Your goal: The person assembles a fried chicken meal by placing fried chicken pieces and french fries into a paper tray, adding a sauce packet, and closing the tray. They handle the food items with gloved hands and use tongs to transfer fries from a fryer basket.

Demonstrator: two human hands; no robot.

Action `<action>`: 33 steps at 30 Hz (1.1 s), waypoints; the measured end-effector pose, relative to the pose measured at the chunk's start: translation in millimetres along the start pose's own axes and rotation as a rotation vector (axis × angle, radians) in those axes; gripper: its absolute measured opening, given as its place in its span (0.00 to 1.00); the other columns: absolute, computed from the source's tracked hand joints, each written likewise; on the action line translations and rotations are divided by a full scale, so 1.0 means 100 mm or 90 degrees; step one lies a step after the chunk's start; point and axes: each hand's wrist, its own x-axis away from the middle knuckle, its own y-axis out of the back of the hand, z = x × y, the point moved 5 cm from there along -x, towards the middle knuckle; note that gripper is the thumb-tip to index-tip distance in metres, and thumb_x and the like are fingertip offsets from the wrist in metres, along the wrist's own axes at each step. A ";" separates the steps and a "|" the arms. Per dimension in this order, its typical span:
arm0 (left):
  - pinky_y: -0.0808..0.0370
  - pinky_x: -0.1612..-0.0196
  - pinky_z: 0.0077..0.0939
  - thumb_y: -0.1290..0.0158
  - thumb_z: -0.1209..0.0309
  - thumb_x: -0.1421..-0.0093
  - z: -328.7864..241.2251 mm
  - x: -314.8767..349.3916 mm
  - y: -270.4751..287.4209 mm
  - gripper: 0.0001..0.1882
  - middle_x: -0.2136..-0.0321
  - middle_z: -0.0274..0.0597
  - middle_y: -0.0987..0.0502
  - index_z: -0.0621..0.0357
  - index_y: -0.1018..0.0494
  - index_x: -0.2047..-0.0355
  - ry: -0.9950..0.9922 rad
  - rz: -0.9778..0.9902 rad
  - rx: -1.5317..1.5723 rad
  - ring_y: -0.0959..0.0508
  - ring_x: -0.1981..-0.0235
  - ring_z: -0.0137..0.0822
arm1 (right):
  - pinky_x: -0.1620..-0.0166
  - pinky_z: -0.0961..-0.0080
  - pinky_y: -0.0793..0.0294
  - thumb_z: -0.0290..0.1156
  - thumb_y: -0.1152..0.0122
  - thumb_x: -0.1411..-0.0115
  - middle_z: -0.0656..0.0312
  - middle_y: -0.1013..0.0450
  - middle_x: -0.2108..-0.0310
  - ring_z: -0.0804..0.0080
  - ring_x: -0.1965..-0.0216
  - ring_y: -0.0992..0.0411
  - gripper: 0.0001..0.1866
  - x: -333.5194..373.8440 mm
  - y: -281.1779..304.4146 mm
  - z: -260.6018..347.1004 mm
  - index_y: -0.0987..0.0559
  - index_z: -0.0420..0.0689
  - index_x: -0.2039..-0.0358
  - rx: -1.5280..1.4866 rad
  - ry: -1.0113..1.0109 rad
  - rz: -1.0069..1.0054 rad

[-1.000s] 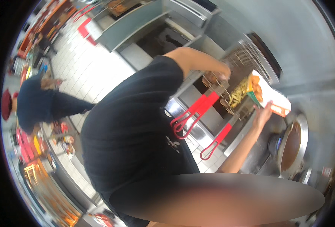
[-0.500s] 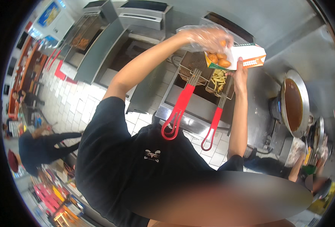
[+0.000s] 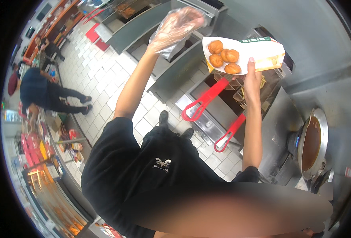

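Observation:
My right hand grips an open paper food box, white inside, with the thumb over its near edge. Several round golden-brown fried balls lie at the box's left end. My left hand, in a clear plastic glove, is up to the left of the box, apart from it. It is a little blurred; its fingers look extended and nothing shows in them. Below the box, a fryer basket's red handle sticks out toward me. A second red handle lies under my right forearm. Both baskets are mostly hidden.
A steel fryer stands below my hands. At right a large wok of brown liquid sits on a burner. Glass-like partitions and more fryers are at the left. Farther left, a person in dark clothes bends over a counter.
My left hand has drawn away from the box, up and to the left. The box tilts so the fried balls show more fully. The whole view has shifted, showing more floor and my shoes.

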 end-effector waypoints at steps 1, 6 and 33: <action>0.26 0.68 0.24 0.41 0.52 0.35 0.17 0.22 0.19 0.20 0.70 0.34 0.19 0.57 0.23 0.56 0.081 -0.006 0.061 0.23 0.70 0.25 | 0.75 0.73 0.20 0.43 0.60 0.24 0.53 0.25 0.61 0.69 0.68 0.22 0.22 0.05 -0.19 0.06 0.30 0.34 0.49 0.003 0.016 0.044; 0.29 0.68 0.19 0.44 0.61 0.31 0.95 1.51 1.13 0.12 0.68 0.30 0.21 0.56 0.23 0.57 0.213 -0.074 0.279 0.26 0.68 0.21 | 0.73 0.71 0.20 0.40 0.62 0.24 0.52 0.25 0.59 0.66 0.66 0.22 0.20 0.18 -1.38 0.26 0.31 0.35 0.47 -0.062 -0.003 0.192; 0.18 0.63 0.44 0.63 0.24 0.40 1.99 6.49 3.42 0.57 0.32 0.65 0.43 0.38 0.79 0.27 0.671 -0.520 0.522 0.16 0.61 0.47 | 0.65 0.66 0.20 0.48 0.56 0.25 0.56 0.26 0.51 0.67 0.57 0.23 0.25 1.81 -7.66 -1.58 0.37 0.40 0.40 -0.132 -0.218 0.711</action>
